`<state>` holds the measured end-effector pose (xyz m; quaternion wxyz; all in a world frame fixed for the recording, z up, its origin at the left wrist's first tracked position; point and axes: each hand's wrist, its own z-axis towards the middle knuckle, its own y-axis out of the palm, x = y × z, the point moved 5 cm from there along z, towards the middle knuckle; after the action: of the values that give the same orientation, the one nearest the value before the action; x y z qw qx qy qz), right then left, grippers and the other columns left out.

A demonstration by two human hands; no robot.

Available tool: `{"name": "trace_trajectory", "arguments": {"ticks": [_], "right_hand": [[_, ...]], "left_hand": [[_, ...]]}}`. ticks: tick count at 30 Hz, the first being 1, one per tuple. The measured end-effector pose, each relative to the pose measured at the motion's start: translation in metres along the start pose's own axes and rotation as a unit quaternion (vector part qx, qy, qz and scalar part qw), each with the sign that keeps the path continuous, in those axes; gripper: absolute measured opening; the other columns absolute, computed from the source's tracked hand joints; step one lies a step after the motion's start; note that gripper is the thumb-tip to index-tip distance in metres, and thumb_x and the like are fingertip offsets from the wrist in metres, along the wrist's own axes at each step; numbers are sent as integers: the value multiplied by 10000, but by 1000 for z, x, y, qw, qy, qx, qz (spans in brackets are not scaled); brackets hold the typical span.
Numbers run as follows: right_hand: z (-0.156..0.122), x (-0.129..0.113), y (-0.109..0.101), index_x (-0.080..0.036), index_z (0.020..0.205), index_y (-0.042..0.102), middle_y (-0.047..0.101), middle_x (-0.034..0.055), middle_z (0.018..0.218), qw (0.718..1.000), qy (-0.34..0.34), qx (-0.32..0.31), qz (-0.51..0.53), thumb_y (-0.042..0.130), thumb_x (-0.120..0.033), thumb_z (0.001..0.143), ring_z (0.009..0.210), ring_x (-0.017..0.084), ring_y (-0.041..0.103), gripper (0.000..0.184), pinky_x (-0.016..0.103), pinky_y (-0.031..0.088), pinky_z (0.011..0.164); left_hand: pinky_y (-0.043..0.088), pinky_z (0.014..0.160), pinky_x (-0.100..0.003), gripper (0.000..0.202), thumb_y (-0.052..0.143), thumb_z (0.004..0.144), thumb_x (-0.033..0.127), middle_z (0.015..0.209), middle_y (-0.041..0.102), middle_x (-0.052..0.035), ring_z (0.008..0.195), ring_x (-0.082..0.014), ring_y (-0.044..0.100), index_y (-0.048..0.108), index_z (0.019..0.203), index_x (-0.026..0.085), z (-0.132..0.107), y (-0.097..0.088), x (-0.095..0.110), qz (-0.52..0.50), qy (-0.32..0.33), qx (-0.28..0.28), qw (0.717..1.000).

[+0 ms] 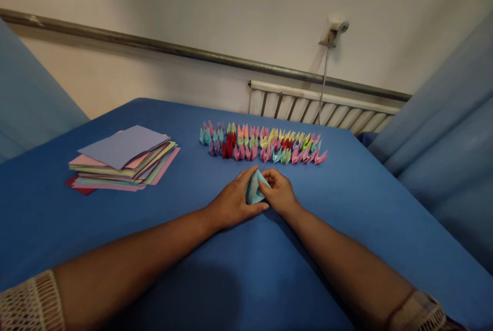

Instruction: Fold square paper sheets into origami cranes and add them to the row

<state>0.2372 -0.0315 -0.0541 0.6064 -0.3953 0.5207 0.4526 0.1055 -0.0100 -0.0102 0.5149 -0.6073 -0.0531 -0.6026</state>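
Between my two hands is a light blue piece of folded paper (253, 190), partly opened into a pointed shape. My left hand (235, 198) holds its left side, with the thumb along the lower edge and fingers at the top. My right hand (280, 190) pinches the right side, its thumb pressing on the paper and its fingers curled behind. Just beyond my hands stand rows of small folded paper cranes (265, 143) in pink, red, yellow, green, purple and blue.
A stack of coloured paper sheets (123, 159) lies at the left of the blue-covered table (185, 290). Behind the table are a white radiator (300, 102), a metal rail (185, 52) and a wall socket with a plug (332, 33). Blue curtains (447, 110) hang at both sides.
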Motion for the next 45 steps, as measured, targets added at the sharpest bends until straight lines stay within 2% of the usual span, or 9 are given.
{"name": "trace_trajectory", "arguments": {"ticks": [3, 7, 14, 19, 24, 28, 34, 40, 45], "right_hand": [[1, 1, -2, -207, 803, 576, 628, -28, 665, 1000, -12, 9, -20, 680, -325, 717, 580, 135, 564, 179, 262, 455, 576], [4, 5, -6, -209, 834, 566, 625, -29, 676, 999, -12, 27, -29, 690, -355, 715, 574, 138, 566, 226, 263, 462, 562], [3, 5, -4, -227, 1034, 586, 669, -8, 768, 998, -36, -7, -41, 652, -300, 757, 635, 156, 608, 294, 269, 483, 581], [-1, -5, -1, -290, 1324, 518, 687, 12, 947, 993, -81, -62, -58, 581, -225, 818, 753, 157, 632, 514, 280, 499, 667], [-4, -17, -2, -266, 1127, 671, 661, 32, 1084, 981, -141, -98, -92, 560, -176, 810, 1012, 195, 605, 347, 336, 459, 892], [0, -9, -5, -227, 981, 692, 672, 27, 973, 991, -86, -95, -45, 579, -208, 786, 861, 180, 616, 226, 307, 477, 773], [3, -9, -11, -214, 911, 674, 674, 11, 853, 996, -76, -50, -23, 579, -230, 772, 759, 171, 608, 169, 296, 480, 712], [-2, -25, -14, -214, 906, 674, 648, 27, 911, 980, -156, -48, -114, 583, -204, 776, 869, 190, 613, 159, 312, 472, 799], [-2, -20, -11, -216, 938, 617, 652, 21, 896, 990, -100, -73, -65, 643, -339, 795, 798, 176, 613, 190, 302, 486, 734]], "left_hand": [[444, 992, -425, 677, 664, 744, 292, 1277, 600, -131, 1131, -281, 589, 449, 1371, 154, 2, -4, -7, -6, -40, 36, 999], [533, 704, -335, 542, 574, 728, 195, 952, 705, -60, 751, -202, 656, 546, 1268, 147, 6, -12, -21, -49, -124, 84, 988], [510, 740, -298, 242, 614, 687, 181, 880, 714, -31, 783, -186, 649, 709, 909, 161, 11, -21, -27, -93, -160, 127, 974], [481, 672, -281, 178, 631, 699, 232, 799, 694, -17, 695, -163, 616, 715, 841, 165, 11, -20, -30, -158, -174, 135, 962], [470, 689, -278, 160, 653, 660, 209, 859, 700, -38, 742, -164, 622, 695, 806, 161, 11, -19, -34, -248, -181, 141, 941], [472, 709, -284, 101, 672, 639, 199, 945, 701, -62, 808, -182, 642, 654, 726, 151, 11, -18, -31, -311, -197, 120, 922], [463, 617, -269, 226, 728, 669, 296, 882, 675, -43, 678, -145, 614, 638, 818, 152, 11, -13, -25, -380, -202, 62, 901], [449, 604, -239, 257, 764, 629, 249, 750, 650, -1, 620, -113, 585, 637, 830, 150, 10, -13, -30, -355, -214, 103, 904], [463, 664, -241, 282, 760, 605, 184, 822, 674, -8, 679, -114, 603, 653, 863, 149, 10, -16, -32, -334, -201, 126, 912]]}}
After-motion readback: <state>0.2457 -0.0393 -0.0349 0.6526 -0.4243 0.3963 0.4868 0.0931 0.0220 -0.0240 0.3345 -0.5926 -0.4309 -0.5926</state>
